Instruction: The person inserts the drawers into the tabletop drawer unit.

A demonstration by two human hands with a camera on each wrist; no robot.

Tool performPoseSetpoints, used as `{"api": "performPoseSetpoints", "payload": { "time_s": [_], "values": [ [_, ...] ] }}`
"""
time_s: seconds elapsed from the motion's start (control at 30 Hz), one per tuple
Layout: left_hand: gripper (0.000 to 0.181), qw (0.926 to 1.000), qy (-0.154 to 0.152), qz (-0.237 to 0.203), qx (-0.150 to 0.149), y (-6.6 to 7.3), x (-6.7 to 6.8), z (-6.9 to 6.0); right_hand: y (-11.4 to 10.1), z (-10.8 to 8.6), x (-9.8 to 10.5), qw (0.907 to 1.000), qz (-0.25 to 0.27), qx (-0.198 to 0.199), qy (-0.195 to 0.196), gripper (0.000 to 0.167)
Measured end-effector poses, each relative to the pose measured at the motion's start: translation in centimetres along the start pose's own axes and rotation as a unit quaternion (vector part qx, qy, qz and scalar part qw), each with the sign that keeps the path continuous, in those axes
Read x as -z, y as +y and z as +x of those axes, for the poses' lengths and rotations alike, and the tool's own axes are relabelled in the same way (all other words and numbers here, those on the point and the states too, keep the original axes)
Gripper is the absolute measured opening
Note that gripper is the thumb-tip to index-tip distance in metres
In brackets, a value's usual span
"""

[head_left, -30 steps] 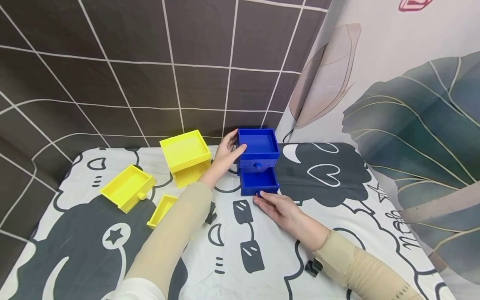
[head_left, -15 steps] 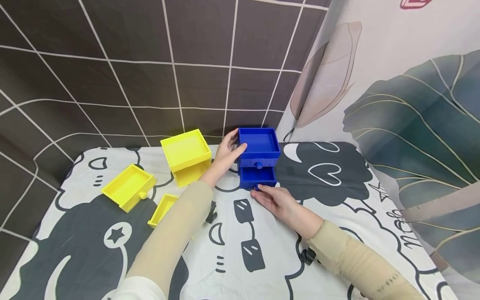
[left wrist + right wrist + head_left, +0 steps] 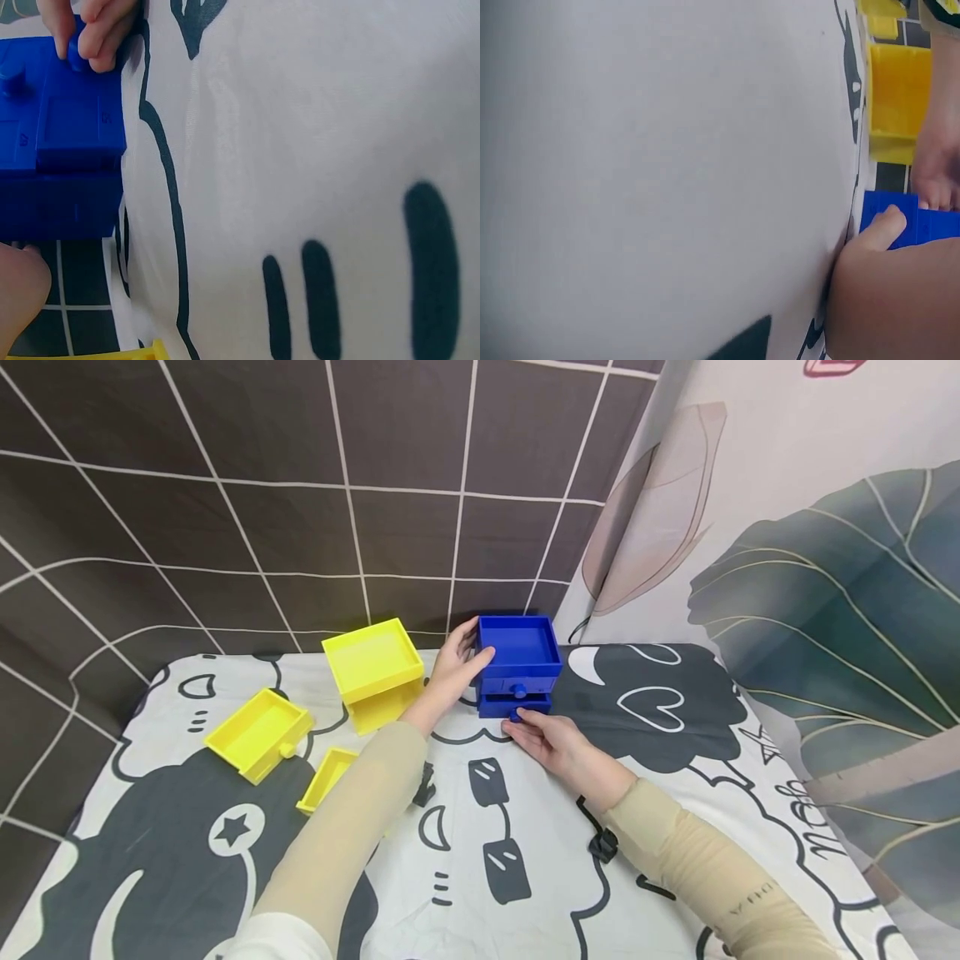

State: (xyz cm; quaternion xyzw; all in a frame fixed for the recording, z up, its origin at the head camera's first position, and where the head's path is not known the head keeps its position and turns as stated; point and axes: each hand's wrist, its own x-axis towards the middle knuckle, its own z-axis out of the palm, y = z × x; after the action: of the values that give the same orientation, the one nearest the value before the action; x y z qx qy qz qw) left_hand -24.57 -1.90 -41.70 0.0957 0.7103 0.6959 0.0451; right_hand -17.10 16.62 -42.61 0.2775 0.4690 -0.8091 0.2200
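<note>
- Gridded cloth [image 3: 405, 539] hangs behind a patterned sheet [image 3: 555, 868].
- Right hand [image 3: 551, 743] pinches the knob [image 3: 515, 716] of the lower drawer [image 3: 495, 707]; left hand [image 3: 452, 677] lies along the cabinet's left side, thumb extended.
- Blue cabinet [image 3: 519, 645] stands on the sheet near the cloth, its lower drawer jutting slightly.
- An off-centre push could skew the drawer and jam it; a weak brace might let the cabinet slide on the sheet.
- Left wrist view shows the pinch close up; in the right wrist view the knob is hidden.
- Only the head view shows the yellow shell [image 3: 372, 660] beside a whole yellow drawer [image 3: 258, 735].
</note>
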Motion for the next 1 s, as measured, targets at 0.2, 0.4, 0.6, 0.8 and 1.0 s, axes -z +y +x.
{"api": "performPoseSetpoints", "payload": {
  "time_s": [0.2,0.4,0.6,0.8,1.0],
  "values": [
    [0.066,1.0,-0.001,-0.001,0.004,0.0,0.0,0.0,-0.8,0.8,-0.3,0.9999,0.014,-0.008,0.006,0.017],
    [0.066,0.9999,0.002,-0.01,0.001,0.1,-0.1,-0.1,-1.2,1.3,-0.4,0.9998,0.009,-0.013,0.008,0.019],
    [0.065,0.9999,0.002,-0.004,0.009,0.4,-0.2,-0.3,-1.0,1.2,-0.4,0.9997,0.021,-0.015,0.004,0.019],
    [0.066,0.9999,0.0,0.001,0.011,0.6,-0.3,-0.4,-0.7,0.8,-0.1,0.9998,0.015,-0.008,-0.008,0.019],
    [0.067,0.9999,0.005,0.006,0.013,0.9,-0.3,-0.5,-0.7,0.3,0.3,0.9999,0.003,-0.007,-0.014,0.017]
  ]
}}
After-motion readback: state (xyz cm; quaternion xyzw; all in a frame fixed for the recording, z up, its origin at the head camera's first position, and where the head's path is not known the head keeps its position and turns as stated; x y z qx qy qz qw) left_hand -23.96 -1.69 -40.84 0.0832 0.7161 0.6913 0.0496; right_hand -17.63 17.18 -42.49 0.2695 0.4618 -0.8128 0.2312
